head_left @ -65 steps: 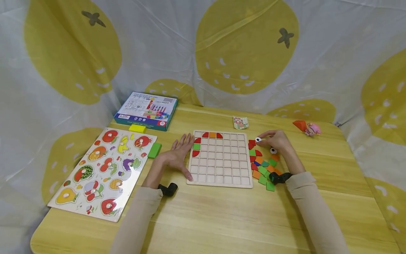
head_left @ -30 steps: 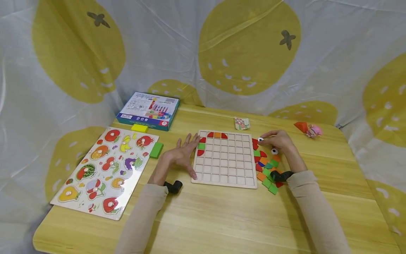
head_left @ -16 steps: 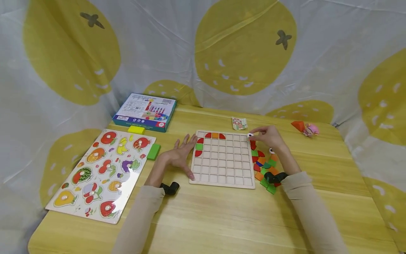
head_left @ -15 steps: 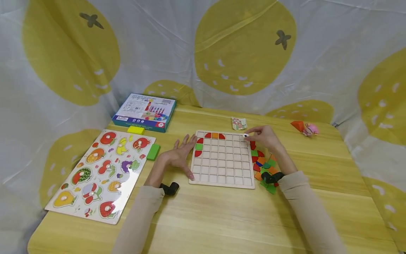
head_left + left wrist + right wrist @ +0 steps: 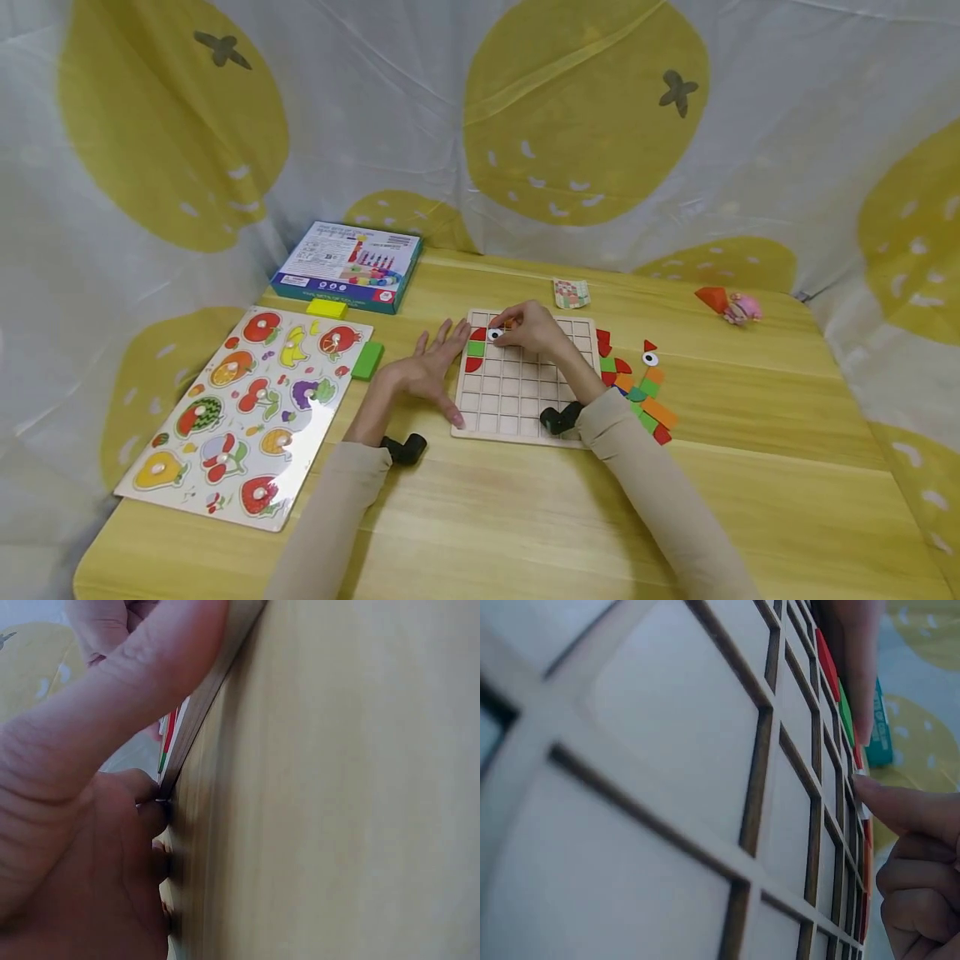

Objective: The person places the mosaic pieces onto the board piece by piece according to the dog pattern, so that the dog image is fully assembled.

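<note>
A wooden grid board [image 5: 508,405] lies in the middle of the table. My left hand [image 5: 422,373] rests along its left side, fingers spread, thumb at the near left corner. Between thumb and forefinger, my right hand [image 5: 534,327] pinches a white eye tile [image 5: 495,334] with a black dot, over the upper left cells. Right beside it in the left column sit two red quarter-round tiles with a green square tile [image 5: 476,349] between them. The right hand partly covers the tiles in the top row. In the right wrist view, the thumb [image 5: 900,806] meets the white tile edge-on.
Loose coloured tiles [image 5: 658,412] and a second eye tile [image 5: 650,359] lie right of the board. A small pattern card [image 5: 572,293] lies behind it. A fruit puzzle board [image 5: 247,417], green block [image 5: 367,361], yellow block [image 5: 327,309] and box [image 5: 347,262] stand left.
My right hand has picked the eye tile from beside the board's right edge and carried it left across the board to the upper left cells. The left hand has stayed at the board's left side.
</note>
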Action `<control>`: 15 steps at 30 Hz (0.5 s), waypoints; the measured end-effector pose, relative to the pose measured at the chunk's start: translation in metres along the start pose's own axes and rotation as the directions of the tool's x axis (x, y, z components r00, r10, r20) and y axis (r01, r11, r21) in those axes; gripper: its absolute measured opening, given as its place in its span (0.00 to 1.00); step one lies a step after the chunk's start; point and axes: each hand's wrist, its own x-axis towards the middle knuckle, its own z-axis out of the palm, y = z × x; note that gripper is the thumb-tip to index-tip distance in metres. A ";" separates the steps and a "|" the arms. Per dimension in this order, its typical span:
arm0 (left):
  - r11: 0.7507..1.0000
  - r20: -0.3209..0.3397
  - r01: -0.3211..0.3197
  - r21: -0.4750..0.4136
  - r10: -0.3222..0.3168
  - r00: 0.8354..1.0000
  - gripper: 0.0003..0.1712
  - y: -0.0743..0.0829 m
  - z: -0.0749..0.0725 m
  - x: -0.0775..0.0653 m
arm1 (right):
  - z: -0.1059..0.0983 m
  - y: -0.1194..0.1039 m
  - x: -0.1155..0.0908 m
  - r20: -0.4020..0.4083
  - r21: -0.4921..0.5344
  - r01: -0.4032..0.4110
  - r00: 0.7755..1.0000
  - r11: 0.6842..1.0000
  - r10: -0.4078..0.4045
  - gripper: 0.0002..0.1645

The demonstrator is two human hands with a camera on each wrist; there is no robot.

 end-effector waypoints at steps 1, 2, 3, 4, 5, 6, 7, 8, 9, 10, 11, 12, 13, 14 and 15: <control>1.000 0.000 0.002 -0.001 -0.002 1.000 0.88 0.000 0.000 0.000 | -0.001 0.001 0.000 -0.003 -0.001 0.002 1.000 1.000 -0.002 0.14; 1.000 -0.003 0.002 -0.002 -0.002 1.000 0.88 0.000 0.000 0.000 | -0.001 0.002 0.000 -0.003 0.000 0.006 1.000 1.000 -0.006 0.15; 1.000 -0.004 0.002 0.000 -0.002 1.000 0.87 0.000 0.000 0.000 | -0.002 0.003 0.000 -0.003 0.003 0.010 1.000 1.000 -0.010 0.14; 1.000 -0.006 0.002 0.002 -0.002 1.000 0.87 0.000 0.000 0.000 | -0.002 0.004 0.000 -0.002 0.007 0.016 1.000 1.000 -0.016 0.14; 1.000 -0.006 0.002 0.001 -0.002 1.000 0.87 0.000 0.000 0.000 | -0.003 0.005 0.000 0.000 0.009 0.022 1.000 1.000 -0.022 0.14; 1.000 -0.006 0.000 -0.001 0.000 1.000 0.87 -0.001 0.000 0.000 | -0.003 0.006 0.000 0.000 0.018 0.025 1.000 1.000 -0.025 0.15; 1.000 -0.005 -0.001 0.000 0.001 1.000 0.87 -0.001 0.000 0.001 | -0.003 0.006 0.001 -0.001 0.027 0.028 1.000 0.999 -0.028 0.15; 1.000 -0.006 -0.002 0.001 0.002 1.000 0.87 -0.001 0.000 0.001 | -0.002 0.006 0.001 -0.004 0.031 0.028 1.000 0.999 -0.028 0.15; 1.000 -0.005 -0.001 0.001 0.001 1.000 0.87 -0.001 0.000 0.001 | -0.001 0.006 0.002 -0.008 0.031 0.028 1.000 0.999 -0.028 0.15; 1.000 -0.004 0.000 0.001 0.000 1.000 0.87 -0.001 0.000 0.000 | -0.001 0.006 0.002 -0.010 0.033 0.025 1.000 0.999 -0.025 0.15; 1.000 -0.002 0.001 0.000 -0.001 1.000 0.87 0.000 -0.001 0.000 | 0.000 0.006 0.002 -0.011 0.035 0.020 1.000 0.999 -0.020 0.14; 1.000 -0.001 0.001 -0.001 -0.001 1.000 0.87 0.000 0.000 0.000 | 0.000 0.006 0.003 -0.011 0.037 0.013 1.000 0.999 -0.013 0.14; 1.000 0.003 0.002 -0.002 -0.002 1.000 0.87 0.000 0.000 0.000 | 0.001 0.006 0.003 -0.008 0.035 0.006 1.000 0.999 -0.005 0.13; 1.000 0.005 0.001 -0.003 -0.001 1.000 0.87 0.000 0.000 0.000 | 0.000 0.006 0.002 -0.003 0.036 -0.002 1.000 0.999 0.002 0.13; 1.000 0.007 0.002 -0.005 -0.002 1.000 0.87 0.001 0.000 0.001 | -0.001 0.006 0.002 0.006 0.036 -0.002 1.000 0.999 0.002 0.14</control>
